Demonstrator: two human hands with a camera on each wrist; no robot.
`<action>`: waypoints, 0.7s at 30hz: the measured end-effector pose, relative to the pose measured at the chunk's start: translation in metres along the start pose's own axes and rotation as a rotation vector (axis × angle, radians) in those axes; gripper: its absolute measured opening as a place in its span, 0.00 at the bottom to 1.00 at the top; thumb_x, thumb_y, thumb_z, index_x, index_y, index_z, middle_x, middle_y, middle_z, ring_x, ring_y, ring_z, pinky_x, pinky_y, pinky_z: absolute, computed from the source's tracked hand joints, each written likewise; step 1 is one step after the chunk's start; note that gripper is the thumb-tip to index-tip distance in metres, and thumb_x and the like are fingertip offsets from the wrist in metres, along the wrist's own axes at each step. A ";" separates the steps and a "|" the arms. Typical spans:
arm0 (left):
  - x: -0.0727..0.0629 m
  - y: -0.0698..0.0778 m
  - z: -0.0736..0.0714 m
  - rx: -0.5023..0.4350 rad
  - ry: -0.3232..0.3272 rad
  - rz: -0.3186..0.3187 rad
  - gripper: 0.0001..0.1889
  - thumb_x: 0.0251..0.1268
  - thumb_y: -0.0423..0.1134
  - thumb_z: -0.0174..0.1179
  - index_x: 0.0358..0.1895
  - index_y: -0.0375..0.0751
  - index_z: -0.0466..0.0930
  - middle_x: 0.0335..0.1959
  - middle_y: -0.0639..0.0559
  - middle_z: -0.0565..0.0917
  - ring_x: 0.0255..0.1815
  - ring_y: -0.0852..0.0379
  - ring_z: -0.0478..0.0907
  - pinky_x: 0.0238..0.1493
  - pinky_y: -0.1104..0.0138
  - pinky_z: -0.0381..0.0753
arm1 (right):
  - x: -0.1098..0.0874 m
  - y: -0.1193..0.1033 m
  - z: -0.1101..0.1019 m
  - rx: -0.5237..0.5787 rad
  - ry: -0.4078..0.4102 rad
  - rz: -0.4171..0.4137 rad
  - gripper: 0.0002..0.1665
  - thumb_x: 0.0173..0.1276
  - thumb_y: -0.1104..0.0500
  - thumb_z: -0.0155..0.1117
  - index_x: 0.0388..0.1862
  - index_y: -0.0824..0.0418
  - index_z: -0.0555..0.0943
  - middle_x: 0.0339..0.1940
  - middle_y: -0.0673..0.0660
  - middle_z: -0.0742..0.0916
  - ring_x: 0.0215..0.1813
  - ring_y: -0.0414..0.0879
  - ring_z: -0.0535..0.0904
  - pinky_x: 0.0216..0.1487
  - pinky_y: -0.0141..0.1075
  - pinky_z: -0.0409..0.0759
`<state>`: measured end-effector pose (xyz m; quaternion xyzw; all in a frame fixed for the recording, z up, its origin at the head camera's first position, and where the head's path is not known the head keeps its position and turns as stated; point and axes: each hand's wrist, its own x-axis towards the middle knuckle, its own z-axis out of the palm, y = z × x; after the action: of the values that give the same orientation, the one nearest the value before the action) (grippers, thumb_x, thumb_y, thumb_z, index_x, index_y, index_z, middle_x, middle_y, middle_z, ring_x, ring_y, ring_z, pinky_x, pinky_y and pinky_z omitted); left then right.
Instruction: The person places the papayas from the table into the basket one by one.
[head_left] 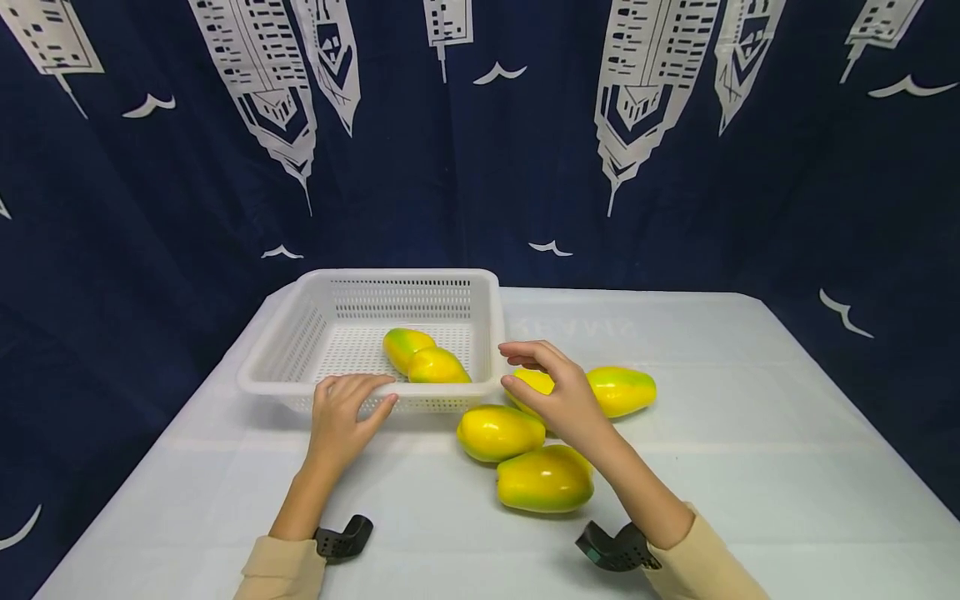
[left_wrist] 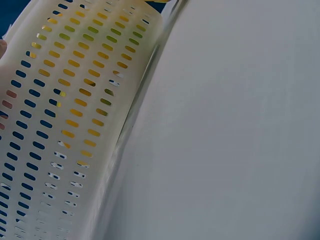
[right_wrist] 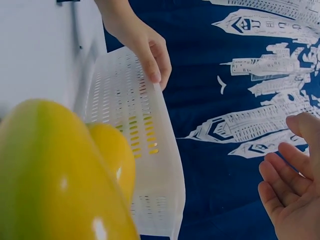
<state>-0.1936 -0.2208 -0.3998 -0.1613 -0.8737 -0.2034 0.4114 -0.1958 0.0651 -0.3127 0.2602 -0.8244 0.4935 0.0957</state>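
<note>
My left hand (head_left: 343, 417) grips the front rim of a white perforated plastic basket (head_left: 431, 390); in the right wrist view its thumb lies outside the wall and the fingers reach over the rim. Inside the basket two yellow-green papayas (head_left: 438, 367) lean together. My right hand (head_left: 558, 396) hovers at the basket's right corner, fingers spread and slightly bent, nothing between them. Beneath and beside it are more papayas: one partly hidden behind the hand, another papaya (head_left: 622, 392) to its right. Two others, a middle papaya (head_left: 500, 433) and a front papaya (head_left: 546, 481), lie nearer me.
The basket stands at the back left of a table under a white cloth (head_left: 750, 467). Right behind the table hangs a dark blue curtain (head_left: 525, 167) with white building prints. Each wrist wears a black band (head_left: 343, 540) with a camera mount.
</note>
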 end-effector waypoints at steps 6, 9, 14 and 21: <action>-0.002 0.000 0.001 -0.001 -0.002 -0.003 0.13 0.49 0.44 0.62 0.40 0.48 0.81 0.36 0.51 0.85 0.41 0.50 0.78 0.50 0.55 0.60 | -0.011 0.004 -0.006 -0.018 0.016 -0.002 0.22 0.59 0.55 0.63 0.54 0.52 0.75 0.52 0.48 0.80 0.53 0.42 0.76 0.58 0.42 0.72; -0.002 0.000 0.001 -0.001 -0.004 -0.007 0.13 0.49 0.44 0.63 0.40 0.48 0.81 0.36 0.51 0.85 0.41 0.50 0.77 0.50 0.55 0.60 | -0.016 0.006 -0.008 -0.025 0.028 -0.007 0.23 0.59 0.56 0.63 0.55 0.53 0.74 0.53 0.49 0.79 0.53 0.42 0.75 0.57 0.43 0.73; -0.002 0.000 0.000 0.000 -0.003 -0.009 0.13 0.49 0.44 0.63 0.40 0.48 0.81 0.36 0.51 0.85 0.41 0.50 0.77 0.50 0.55 0.60 | -0.024 0.009 -0.011 -0.053 0.047 0.002 0.24 0.59 0.57 0.63 0.56 0.53 0.74 0.54 0.49 0.78 0.54 0.42 0.74 0.58 0.38 0.72; 0.000 0.000 0.000 0.004 0.002 -0.004 0.13 0.49 0.44 0.63 0.40 0.48 0.81 0.36 0.51 0.85 0.41 0.50 0.77 0.50 0.55 0.60 | -0.033 0.013 -0.014 -0.074 0.074 -0.032 0.23 0.60 0.58 0.63 0.56 0.53 0.73 0.53 0.49 0.79 0.54 0.41 0.74 0.56 0.24 0.70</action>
<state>-0.1933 -0.2211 -0.3997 -0.1586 -0.8740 -0.2025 0.4122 -0.1763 0.0933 -0.3293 0.2513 -0.8337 0.4703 0.1437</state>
